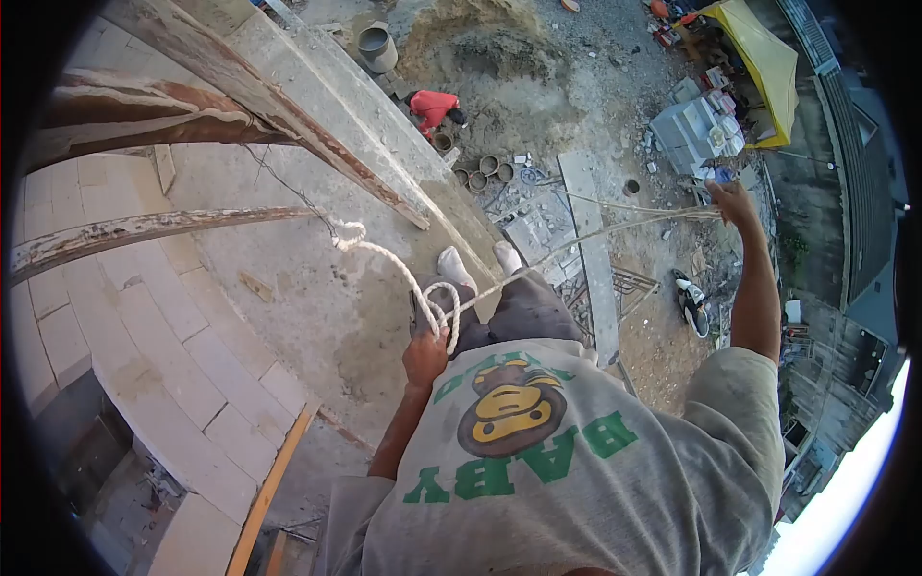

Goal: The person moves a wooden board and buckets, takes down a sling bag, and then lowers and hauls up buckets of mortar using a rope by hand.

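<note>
Green capitals on front of grey T-shirt (663, 490), worn by person with camera: word "BABY" (554, 463), set in arc, upside down from this viewpoint (wearer looks down at own chest). Word curves along near side of cartoon monkey print (511, 416). More green lettering (448, 386) on far side, toward hem: foreshortened, cannot be read with certainty.
</note>
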The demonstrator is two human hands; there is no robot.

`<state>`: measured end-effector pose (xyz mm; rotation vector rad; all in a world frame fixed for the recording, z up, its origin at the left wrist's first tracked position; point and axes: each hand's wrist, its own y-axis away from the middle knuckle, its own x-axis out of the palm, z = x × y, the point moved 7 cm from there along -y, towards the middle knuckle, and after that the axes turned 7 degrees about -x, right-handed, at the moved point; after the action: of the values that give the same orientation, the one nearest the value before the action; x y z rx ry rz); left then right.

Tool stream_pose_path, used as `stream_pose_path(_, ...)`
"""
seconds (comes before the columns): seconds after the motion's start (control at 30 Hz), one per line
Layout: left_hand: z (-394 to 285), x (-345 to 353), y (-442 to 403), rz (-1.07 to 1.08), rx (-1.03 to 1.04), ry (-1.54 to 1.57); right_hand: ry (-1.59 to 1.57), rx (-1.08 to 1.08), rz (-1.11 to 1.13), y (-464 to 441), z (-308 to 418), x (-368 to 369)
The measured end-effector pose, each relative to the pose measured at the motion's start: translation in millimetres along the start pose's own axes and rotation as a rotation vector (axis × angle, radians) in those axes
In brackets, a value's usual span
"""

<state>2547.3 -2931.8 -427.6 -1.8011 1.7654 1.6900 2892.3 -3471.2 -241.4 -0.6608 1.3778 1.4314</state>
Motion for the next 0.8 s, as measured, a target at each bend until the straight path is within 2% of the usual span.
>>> stream_pose_path(0.07, 1.7, -10.4, 1.7, 0.059, -0.086, 0.169, 0.002, -0.003, 0.029, -15.2, -2.7, 25.0)
stream_pose_path(0.2, -5.5, -19.0, 25.4, 0.393, -0.067, 0.348, 0.161, -0.04, 0.085, -48.2, -5.0, 63.8)
stream_pose_path(0.3, 3.6, 1.9, 4.6, 0.273, -0.049, 0.54, 0.277, -0.131, 0.111, -78.0, 9.8, 114.5)
stream_pose_path(0.33, 16.7, 15.6, -13.2, 0.274, -0.149, 0.613, 0.218, -0.034, 0.231, -85.3, 7.5, 142.7)
stream_pose_path(0.4, 28.3, 23.1, -63.8, 0.117, -0.157, 0.735, 0.327, -0.145, 0.307, -113.8, 7.1, 206.1)
stream_pose_path(0.43, 33.3, 24.1, -90.5, 0.033, -0.157, 0.798, 0.308, -0.166, 0.326, -130.0, 5.4, 236.2)
stream_pose_path(0.57, 20.5, 33.9, -170.7, -0.124, -0.036, 0.706, 0.221, -0.266, 0.417, -195.0, -7.9, 365.6)
stream_pose_path(0.67, 22.0, 79.7, -179.9, -0.237, -0.193, 0.996, -0.043, -0.275, 0.374, -206.0, -22.4, 446.9)
stream_pose_path(0.7, 9.3, 93.1, -167.3, -0.169, -0.192, 1.013, -0.082, -0.226, 0.428, -176.2, -6.6, 456.8)
stream_pose_path(0.73, -5.8, 105.7, -151.3, -0.127, -0.181, 1.055, -0.144, -0.531, 0.515, -169.6, 1.3, 491.2)
stream_pose_path(0.77, -19.4, 114.9, -138.1, -0.103, -0.166, 1.106, 0.091, -0.67, 0.57, -156.4, 20.3, 507.1)
stream_pose_path(0.8, -29.1, 118.5, -131.0, -0.115, -0.116, 1.014, 0.314, -0.824, 0.601, -141.6, 39.7, 521.6)
